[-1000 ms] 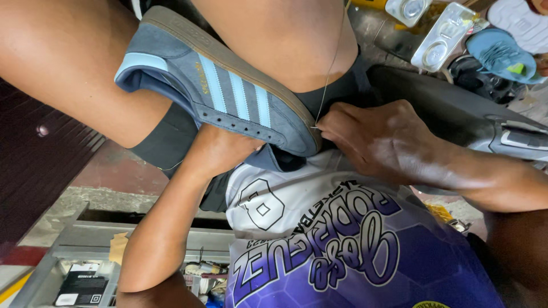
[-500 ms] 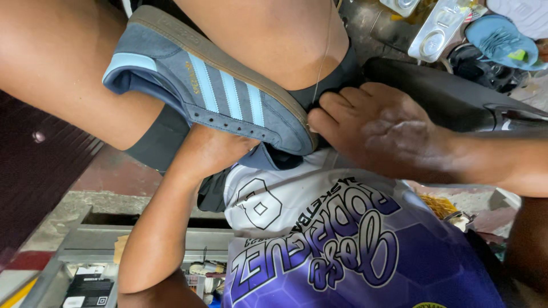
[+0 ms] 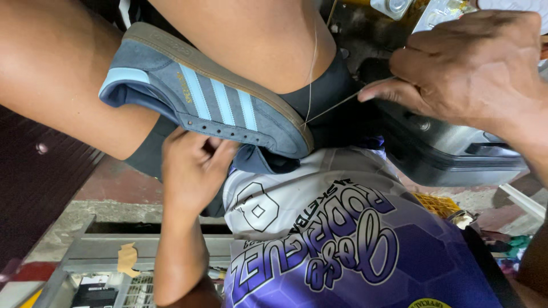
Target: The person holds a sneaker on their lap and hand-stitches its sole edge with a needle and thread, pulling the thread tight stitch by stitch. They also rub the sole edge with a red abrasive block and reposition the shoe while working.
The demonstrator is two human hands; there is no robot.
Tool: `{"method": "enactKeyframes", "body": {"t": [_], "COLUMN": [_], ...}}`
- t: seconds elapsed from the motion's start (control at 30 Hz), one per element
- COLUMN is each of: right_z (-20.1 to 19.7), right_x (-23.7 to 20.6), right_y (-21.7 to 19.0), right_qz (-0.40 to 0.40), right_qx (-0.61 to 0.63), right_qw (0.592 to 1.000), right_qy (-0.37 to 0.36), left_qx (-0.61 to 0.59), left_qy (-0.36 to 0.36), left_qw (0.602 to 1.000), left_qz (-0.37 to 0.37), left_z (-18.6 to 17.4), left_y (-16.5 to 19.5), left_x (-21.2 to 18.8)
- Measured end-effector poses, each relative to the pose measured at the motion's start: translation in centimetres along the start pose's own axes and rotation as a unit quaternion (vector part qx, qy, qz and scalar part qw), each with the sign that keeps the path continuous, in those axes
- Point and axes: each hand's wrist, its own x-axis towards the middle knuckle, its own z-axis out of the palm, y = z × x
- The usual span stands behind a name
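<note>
Sneaker (image 3: pixel 211 102) in left hand (image 3: pixel 191 165) grip; right hand (image 3: pixel 474 68) pulls thread (image 3: pixel 337 105) (taut).

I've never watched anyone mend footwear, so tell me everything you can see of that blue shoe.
The shoe is a grey-blue, suede-looking sneaker with three light blue stripes, a light blue heel tab and a tan gum sole. It lies wedged between the bare knees, sole upward. The left hand grips its upper, while the right hand pulls a thread taut from its toe edge.

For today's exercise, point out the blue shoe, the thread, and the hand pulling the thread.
blue shoe (image 3: pixel 228 108), head view, on the striped side panel.
thread (image 3: pixel 334 107), head view, on the taut stretch.
right hand (image 3: pixel 474 63), head view, on the back of the hand.
</note>
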Motion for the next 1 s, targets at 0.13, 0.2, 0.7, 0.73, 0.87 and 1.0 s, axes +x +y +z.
{"method": "enactKeyframes", "body": {"t": [0.13,0.2,0.7,0.73,0.87,1.0], "right_z": [0.8,1.5,5.5,6.2,7.1,5.2], "right_x": [-1.2,-1.6,0.7,0.3,-0.7,-1.6], "right_y": [-0.9,-1.4,-4.0,-4.4,-4.7,-3.2], "right_qz": [0.003,-0.009,-0.124,-0.087,0.013,0.096], "right_qx": [0.040,0.075,0.384,0.401,0.466,0.541], "right_qw": [0.999,0.997,0.907,0.903,0.884,0.834], "right_qy": [0.015,0.009,0.118,0.129,0.015,-0.053], "left_qx": [0.110,0.101,-0.200,-0.301,-0.440,-0.247], "left_qy": [0.164,0.158,-0.082,-0.105,-0.132,-0.128], "left_qw": [0.970,0.982,0.971,0.947,0.887,0.960], "left_qz": [-0.145,0.019,0.105,0.047,-0.041,0.039], "left_z": [-0.7,0.0,3.6,3.4,2.3,3.1], "left_y": [5.0,6.7,4.9,4.7,4.8,6.0], "left_x": [-2.7,-2.8,1.1,0.8,0.9,1.3]}}
